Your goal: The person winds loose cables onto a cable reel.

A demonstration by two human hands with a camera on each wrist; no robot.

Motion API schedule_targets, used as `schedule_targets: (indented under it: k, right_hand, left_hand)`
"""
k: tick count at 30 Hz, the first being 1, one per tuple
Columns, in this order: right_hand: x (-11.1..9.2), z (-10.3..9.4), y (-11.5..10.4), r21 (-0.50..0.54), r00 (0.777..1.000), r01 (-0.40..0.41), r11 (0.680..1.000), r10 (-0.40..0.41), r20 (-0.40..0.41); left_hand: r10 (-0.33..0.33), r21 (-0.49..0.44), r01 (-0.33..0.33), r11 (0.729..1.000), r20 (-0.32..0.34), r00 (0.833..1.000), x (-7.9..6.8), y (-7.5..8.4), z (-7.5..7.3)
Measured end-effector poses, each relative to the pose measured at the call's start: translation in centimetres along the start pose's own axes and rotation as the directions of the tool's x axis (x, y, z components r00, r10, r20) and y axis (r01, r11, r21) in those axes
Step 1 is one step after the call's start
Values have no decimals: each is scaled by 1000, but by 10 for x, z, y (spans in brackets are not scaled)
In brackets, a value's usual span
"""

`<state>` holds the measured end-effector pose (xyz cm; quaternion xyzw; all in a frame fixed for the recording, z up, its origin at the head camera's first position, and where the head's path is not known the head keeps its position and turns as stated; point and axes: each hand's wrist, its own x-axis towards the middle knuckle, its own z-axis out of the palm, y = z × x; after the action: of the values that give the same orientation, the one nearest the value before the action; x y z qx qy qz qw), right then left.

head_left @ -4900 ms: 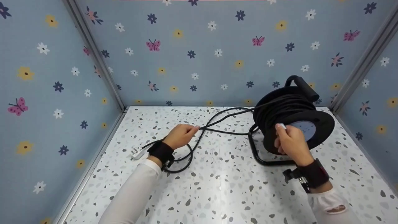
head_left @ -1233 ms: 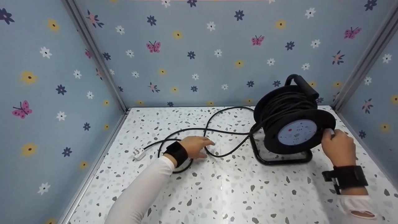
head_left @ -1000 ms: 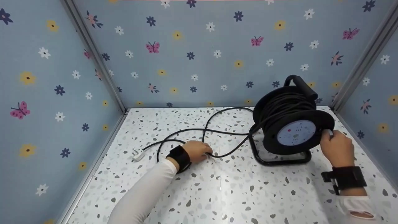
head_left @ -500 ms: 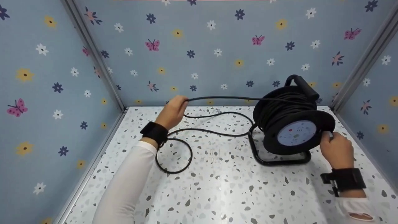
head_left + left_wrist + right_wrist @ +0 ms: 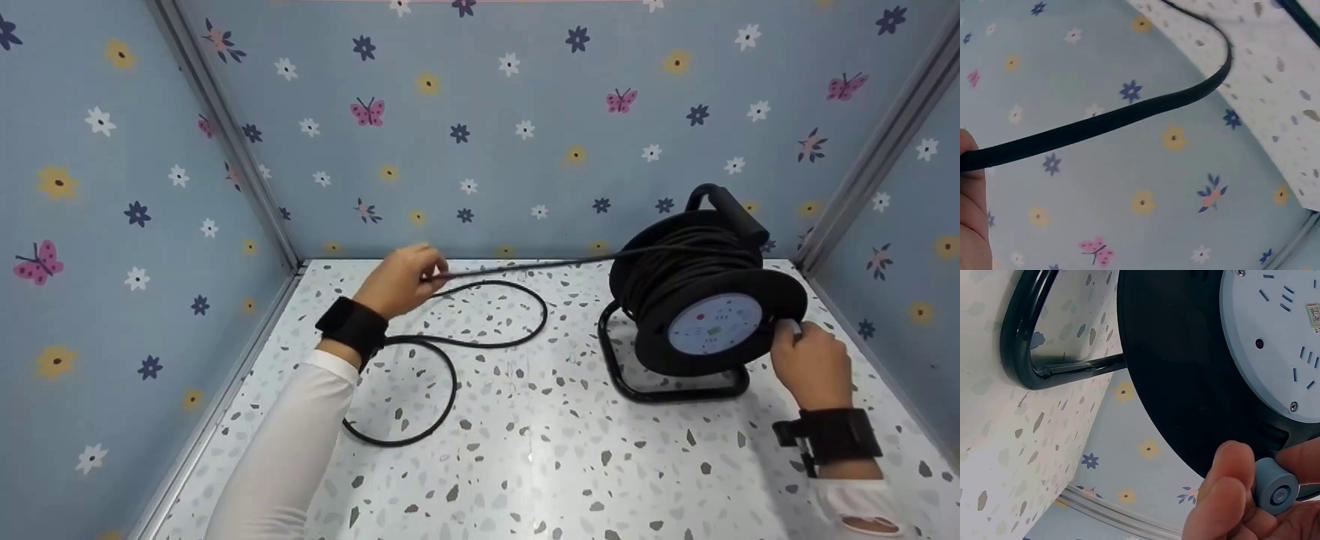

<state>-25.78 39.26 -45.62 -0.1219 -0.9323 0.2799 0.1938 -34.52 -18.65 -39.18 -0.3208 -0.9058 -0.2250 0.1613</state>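
A black cable reel (image 5: pixel 645 352) stands at the right on its tubular frame, with a pale socket panel on its front disc. My right hand (image 5: pixel 814 367) grips the small grey crank knob (image 5: pixel 1276 486) at the disc's right edge. From the wound drum a length of black cable (image 5: pixel 525 267) runs left, pulled nearly straight, to my left hand (image 5: pixel 401 281), which pinches it above the surface. In the left wrist view the cable (image 5: pixel 1095 126) leaves the fingers (image 5: pixel 974 208) and bends down. Slack cable lies in loops beneath and beside the left wrist; the plug is hidden.
The white speckled surface (image 5: pixel 555 450) carries everything. A flowered blue panel (image 5: pixel 480 172) closes off the back, and similar panels stand left and right. The reel's carrying handle (image 5: pixel 739 215) rises near the back panel.
Earlier the left hand loosened, reached down and took the cable again, then lifted it left. Since then it has dropped slightly and the slack has shifted left. The right hand keeps the knob.
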Motion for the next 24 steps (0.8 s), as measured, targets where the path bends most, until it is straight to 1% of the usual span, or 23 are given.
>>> schedule_targets:
  k: [2,4,5,8,10,12,13,15,18,20,22,24]
  right_hand:
    - [0,1,0,4,1000,9,1000,-9,-18]
    - [0,1,0,4,1000,11,1000,-10,-26]
    - [0,1,0,4,1000,8,1000,-8,-28]
    - [0,1,0,3,1000,-10,1000,11,-14]
    - [0,1,0,1,1000,-25,1000,25,-1]
    - [-1,1,0,-1,999,-35,999,35,6]
    - [0,1,0,-1,999,-35,999,35,5]
    - [0,1,-1,-2,1000,-28,1000,28,-2]
    - [0,0,-2,-2,1000,-19,1000,19,-4]
    - [0,0,-1,-2,1000,-17,1000,17,-3]
    - [0,0,-1,-4,1000,-18,1000,18,-1]
    - [0,1,-1,-3,1000,-17,1000,17,-7]
  left_hand:
    - [4,78,-12,997,103,995,-12,-8,18]
    - [-7,162,-25,986,193,981,-23,-16,36]
    - [-14,199,-32,980,228,974,-28,-20,44]
    - [-58,290,-35,957,306,950,-37,-31,65]
    - [-86,331,-34,943,341,936,-41,-36,75]
    - [-90,360,-52,932,366,926,-42,-42,84]
    - [-88,374,-62,925,371,924,-44,-45,88]
    - [-74,393,-84,916,371,926,-46,-51,93]
    - [-53,423,-108,900,353,934,-50,-61,93]
    - [-61,427,-87,900,321,945,-54,-67,90]
    - [-87,428,-47,903,289,953,-57,-70,84]
    - [-125,414,-1,910,277,953,-60,-70,80]
